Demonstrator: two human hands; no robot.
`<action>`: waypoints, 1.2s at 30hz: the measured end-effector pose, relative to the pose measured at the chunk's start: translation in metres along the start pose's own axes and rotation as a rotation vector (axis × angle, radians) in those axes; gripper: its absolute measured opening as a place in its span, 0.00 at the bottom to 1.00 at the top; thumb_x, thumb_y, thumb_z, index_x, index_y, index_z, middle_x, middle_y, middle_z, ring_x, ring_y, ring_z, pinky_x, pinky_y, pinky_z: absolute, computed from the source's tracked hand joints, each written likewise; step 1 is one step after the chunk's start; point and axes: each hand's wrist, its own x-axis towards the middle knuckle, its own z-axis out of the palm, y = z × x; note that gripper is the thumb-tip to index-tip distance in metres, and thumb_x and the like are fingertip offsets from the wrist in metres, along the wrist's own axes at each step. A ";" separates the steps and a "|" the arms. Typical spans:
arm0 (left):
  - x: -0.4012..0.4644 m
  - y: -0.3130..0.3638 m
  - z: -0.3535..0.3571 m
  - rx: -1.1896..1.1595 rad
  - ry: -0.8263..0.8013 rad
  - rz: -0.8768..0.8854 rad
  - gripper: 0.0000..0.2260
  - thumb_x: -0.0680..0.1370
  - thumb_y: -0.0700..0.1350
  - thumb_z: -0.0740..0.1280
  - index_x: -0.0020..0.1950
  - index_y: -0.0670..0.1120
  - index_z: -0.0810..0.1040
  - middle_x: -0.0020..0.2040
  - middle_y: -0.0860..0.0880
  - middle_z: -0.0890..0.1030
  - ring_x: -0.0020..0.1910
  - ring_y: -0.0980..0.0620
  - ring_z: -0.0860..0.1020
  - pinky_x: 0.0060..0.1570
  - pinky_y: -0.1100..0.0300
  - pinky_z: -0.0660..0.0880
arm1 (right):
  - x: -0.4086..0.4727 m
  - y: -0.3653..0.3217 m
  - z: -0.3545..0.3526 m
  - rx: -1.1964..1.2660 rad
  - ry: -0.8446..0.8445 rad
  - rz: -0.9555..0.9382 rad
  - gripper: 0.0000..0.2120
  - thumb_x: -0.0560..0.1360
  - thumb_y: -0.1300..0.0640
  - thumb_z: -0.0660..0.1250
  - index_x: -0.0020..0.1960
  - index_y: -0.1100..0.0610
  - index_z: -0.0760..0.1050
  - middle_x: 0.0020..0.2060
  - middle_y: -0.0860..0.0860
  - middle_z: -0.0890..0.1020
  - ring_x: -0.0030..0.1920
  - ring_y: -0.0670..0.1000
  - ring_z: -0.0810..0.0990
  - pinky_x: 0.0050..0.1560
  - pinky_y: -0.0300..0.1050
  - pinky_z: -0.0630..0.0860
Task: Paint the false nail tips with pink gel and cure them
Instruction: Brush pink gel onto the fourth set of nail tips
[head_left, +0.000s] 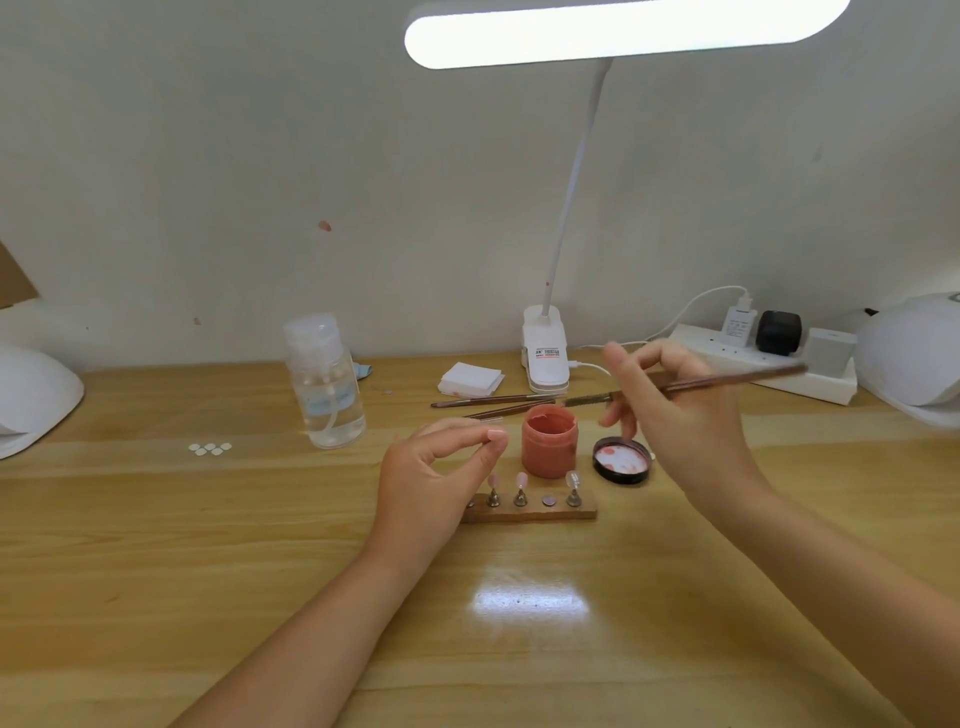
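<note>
An open jar of pink gel stands on the wooden desk, with its black lid lying inside-up to the right. In front of it a wooden holder carries false nail tips on small metal stands, and one slot shows bare. My left hand hovers over the holder's left end. Its thumb and forefinger pinch a small pink nail tip. My right hand grips a thin brown brush above and behind the jar, bristle end pointing left.
A clear pump bottle stands at the left, with small white stickers near it. Two spare brushes, white pads and the desk lamp's clip sit behind the jar. White curing lamps stand at far right and far left, beside a power strip.
</note>
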 end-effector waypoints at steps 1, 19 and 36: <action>0.000 0.000 0.000 -0.001 -0.003 -0.008 0.04 0.67 0.48 0.70 0.36 0.59 0.82 0.38 0.61 0.82 0.46 0.65 0.78 0.48 0.76 0.69 | -0.007 -0.001 0.003 0.030 -0.031 -0.057 0.15 0.70 0.46 0.64 0.38 0.58 0.74 0.27 0.50 0.81 0.25 0.43 0.76 0.29 0.35 0.74; -0.001 0.001 0.002 0.043 -0.072 -0.032 0.06 0.71 0.40 0.70 0.46 0.48 0.83 0.42 0.52 0.82 0.46 0.59 0.78 0.49 0.72 0.70 | -0.041 0.009 0.022 -0.235 -0.078 -0.419 0.17 0.75 0.52 0.59 0.34 0.58 0.79 0.30 0.45 0.79 0.33 0.46 0.76 0.35 0.36 0.71; -0.001 0.003 0.003 0.015 -0.083 -0.041 0.07 0.71 0.38 0.69 0.47 0.48 0.82 0.41 0.53 0.81 0.41 0.59 0.77 0.42 0.74 0.71 | -0.041 0.008 0.026 -0.144 -0.033 -0.319 0.17 0.76 0.50 0.55 0.34 0.51 0.76 0.28 0.44 0.80 0.33 0.41 0.79 0.37 0.33 0.73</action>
